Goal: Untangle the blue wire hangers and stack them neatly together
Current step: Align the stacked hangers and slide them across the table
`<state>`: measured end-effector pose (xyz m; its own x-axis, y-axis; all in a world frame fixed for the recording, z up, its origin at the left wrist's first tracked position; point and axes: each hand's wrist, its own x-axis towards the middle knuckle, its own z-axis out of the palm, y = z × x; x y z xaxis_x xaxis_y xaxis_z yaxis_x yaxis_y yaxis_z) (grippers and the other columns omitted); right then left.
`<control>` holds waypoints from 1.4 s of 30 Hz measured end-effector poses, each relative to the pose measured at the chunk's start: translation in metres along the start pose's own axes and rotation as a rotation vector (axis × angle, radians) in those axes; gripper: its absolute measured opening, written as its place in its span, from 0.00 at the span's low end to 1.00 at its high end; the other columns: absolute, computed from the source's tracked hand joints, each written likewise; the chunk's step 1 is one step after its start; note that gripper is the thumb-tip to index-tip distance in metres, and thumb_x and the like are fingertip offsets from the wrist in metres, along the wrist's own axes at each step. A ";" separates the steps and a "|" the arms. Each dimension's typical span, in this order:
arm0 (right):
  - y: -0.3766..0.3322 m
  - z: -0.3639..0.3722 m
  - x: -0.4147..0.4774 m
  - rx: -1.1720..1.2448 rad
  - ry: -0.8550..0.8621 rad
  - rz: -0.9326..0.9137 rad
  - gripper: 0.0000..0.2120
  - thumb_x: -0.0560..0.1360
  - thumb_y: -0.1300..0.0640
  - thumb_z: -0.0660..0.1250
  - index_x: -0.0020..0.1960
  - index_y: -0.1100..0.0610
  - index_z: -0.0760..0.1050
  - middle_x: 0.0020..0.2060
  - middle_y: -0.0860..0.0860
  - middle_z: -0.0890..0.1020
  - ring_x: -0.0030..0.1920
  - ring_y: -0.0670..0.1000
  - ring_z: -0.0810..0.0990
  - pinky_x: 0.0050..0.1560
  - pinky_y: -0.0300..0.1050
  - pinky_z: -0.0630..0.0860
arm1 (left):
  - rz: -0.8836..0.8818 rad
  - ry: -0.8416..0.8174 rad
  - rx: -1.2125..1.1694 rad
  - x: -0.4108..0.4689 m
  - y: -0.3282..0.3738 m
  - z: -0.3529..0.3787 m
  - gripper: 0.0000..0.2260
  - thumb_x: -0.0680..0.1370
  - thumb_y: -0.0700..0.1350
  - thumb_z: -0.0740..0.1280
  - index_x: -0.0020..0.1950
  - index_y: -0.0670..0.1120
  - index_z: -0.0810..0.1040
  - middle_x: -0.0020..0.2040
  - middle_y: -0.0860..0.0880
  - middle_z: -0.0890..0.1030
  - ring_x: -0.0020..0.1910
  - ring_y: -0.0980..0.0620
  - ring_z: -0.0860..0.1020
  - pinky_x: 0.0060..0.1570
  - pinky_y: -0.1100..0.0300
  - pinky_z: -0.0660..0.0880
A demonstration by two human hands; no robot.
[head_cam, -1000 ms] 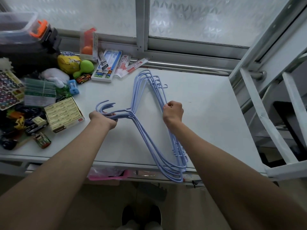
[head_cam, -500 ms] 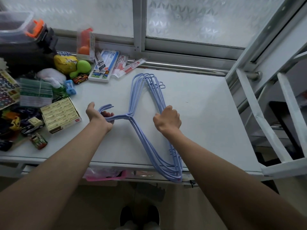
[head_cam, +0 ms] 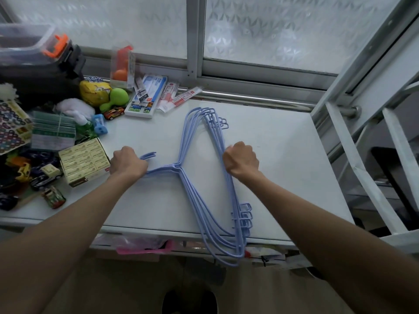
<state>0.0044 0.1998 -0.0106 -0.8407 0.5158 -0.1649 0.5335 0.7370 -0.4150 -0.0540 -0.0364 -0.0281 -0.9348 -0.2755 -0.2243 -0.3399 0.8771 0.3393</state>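
Several blue wire hangers (head_cam: pixel 195 193) lie bunched together on the white table (head_cam: pixel 283 168), hooks pointing left, one shoulder end toward the window and the other hanging past the near edge. My left hand (head_cam: pixel 127 163) is closed over the hooks at the left. My right hand (head_cam: pixel 241 160) is a fist around the straight bottom bars on the right side of the bunch. The wires fan out slightly at both ends.
Clutter fills the table's left side: a yellow box (head_cam: pixel 85 160), toy cars (head_cam: pixel 53 197), a blue sharpener (head_cam: pixel 99 124), a green toy (head_cam: pixel 115 97), packaged stationery (head_cam: pixel 147 97). A black case with an orange latch (head_cam: pixel 43 62) stands behind. A white metal frame (head_cam: pixel 353 141) stands at right.
Both hands have shifted a little left with the bunch. The hooks now show less beyond my left hand, and the hangers lie closer together.
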 end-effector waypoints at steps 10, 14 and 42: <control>-0.018 -0.001 0.114 -0.124 -0.199 -0.336 0.32 0.71 0.67 0.64 0.74 0.63 0.60 0.70 0.61 0.70 0.69 0.60 0.70 0.67 0.50 0.71 | 0.162 0.074 0.171 0.013 0.002 0.007 0.11 0.75 0.44 0.71 0.54 0.41 0.81 0.52 0.39 0.81 0.51 0.40 0.80 0.47 0.53 0.77; -0.026 0.011 0.143 -0.023 -0.309 -0.398 0.21 0.70 0.63 0.69 0.63 0.58 0.75 0.57 0.58 0.81 0.53 0.54 0.79 0.49 0.46 0.78 | 0.154 0.103 0.143 0.014 0.002 0.009 0.09 0.75 0.41 0.71 0.54 0.41 0.81 0.51 0.40 0.81 0.50 0.41 0.80 0.47 0.53 0.78; -0.019 0.014 0.166 -0.249 -0.171 -0.598 0.16 0.72 0.64 0.68 0.32 0.50 0.66 0.33 0.49 0.70 0.33 0.51 0.68 0.32 0.43 0.66 | 0.500 0.007 0.178 0.017 0.008 0.002 0.11 0.74 0.35 0.67 0.52 0.44 0.84 0.47 0.42 0.82 0.39 0.45 0.76 0.38 0.58 0.70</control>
<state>-0.1470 0.2650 -0.0427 -0.9902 -0.0739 -0.1189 -0.0404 0.9639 -0.2633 -0.0730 -0.0332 -0.0305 -0.9792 0.1911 -0.0686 0.1694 0.9552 0.2428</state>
